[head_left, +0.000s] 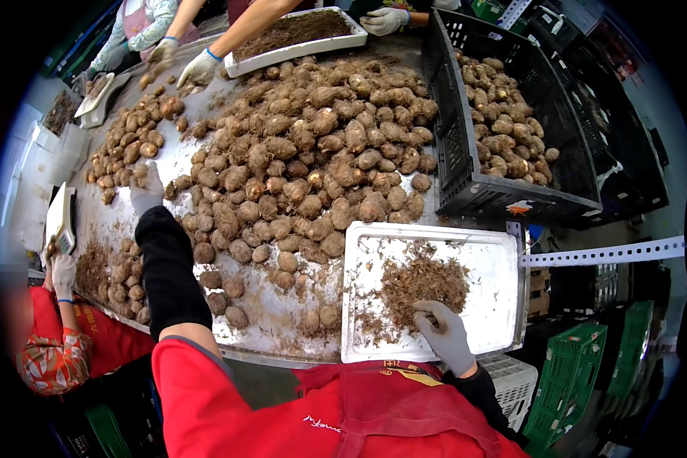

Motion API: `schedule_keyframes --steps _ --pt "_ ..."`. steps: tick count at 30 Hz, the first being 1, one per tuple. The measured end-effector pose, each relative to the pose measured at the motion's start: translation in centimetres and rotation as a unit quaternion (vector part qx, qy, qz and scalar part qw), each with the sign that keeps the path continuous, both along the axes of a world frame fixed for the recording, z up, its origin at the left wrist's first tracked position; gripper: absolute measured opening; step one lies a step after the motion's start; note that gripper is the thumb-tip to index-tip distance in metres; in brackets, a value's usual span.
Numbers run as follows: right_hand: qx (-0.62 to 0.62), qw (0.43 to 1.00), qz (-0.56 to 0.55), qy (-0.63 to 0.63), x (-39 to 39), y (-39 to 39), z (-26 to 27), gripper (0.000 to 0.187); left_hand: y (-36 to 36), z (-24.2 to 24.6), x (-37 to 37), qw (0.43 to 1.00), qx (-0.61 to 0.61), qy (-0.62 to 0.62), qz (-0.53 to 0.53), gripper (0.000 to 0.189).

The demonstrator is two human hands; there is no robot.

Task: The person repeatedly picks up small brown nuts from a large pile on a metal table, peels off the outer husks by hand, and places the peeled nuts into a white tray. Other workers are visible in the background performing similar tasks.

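My left hand (147, 192), in a pale work glove, reaches across the metal table to a group of small taro corms (129, 137) on the left. Motion blur hides its fingers, so I cannot tell whether it holds a corm. My right hand (446, 335), also gloved, is over the near part of a white tray (495, 286). Its fingers are loosely curled, thumb apart, with nothing visible between them. They are beside a heap of brown root fibres (426, 280) in the tray. A large pile of hairy taro corms (297, 149) covers the middle of the table.
A black plastic crate (458, 149) of corms stands at the right rear. Another fibre-filled white tray (297, 54) lies at the back. Co-workers' gloved hands (200, 68) work across the table; another gloved hand (64, 275) is by a scale (63, 223) at left. Green crates (567, 378) stand lower right.
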State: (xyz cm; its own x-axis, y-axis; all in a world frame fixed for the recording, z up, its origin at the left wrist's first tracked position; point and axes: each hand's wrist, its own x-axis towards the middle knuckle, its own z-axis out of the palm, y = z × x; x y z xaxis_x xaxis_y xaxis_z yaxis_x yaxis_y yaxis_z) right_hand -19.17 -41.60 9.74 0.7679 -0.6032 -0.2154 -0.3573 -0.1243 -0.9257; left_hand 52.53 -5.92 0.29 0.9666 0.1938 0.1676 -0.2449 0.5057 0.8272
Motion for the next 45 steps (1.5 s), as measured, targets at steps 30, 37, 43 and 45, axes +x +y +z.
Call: schedule_keyframes --steps 30,37,43,45 --pt "-0.098 0.993 0.051 -0.041 -4.7 -0.4 0.6 0.021 -43.1 6.1 -44.0 0.36 0.776 -0.39 -0.341 0.037" --pt "-0.093 0.992 0.08 -0.015 -4.9 0.0 0.9 0.023 -40.3 5.9 -41.1 0.557 0.675 -0.265 -0.404 0.037" --pt "-0.101 0.993 0.043 -0.044 -4.6 -0.5 1.6 0.026 -38.5 8.3 -41.9 0.724 0.371 0.035 -0.58 0.033" --pt "-0.096 0.992 -0.009 -0.083 -4.3 -1.1 1.7 0.028 -37.3 9.0 -43.4 0.745 0.331 0.044 -0.578 0.032"
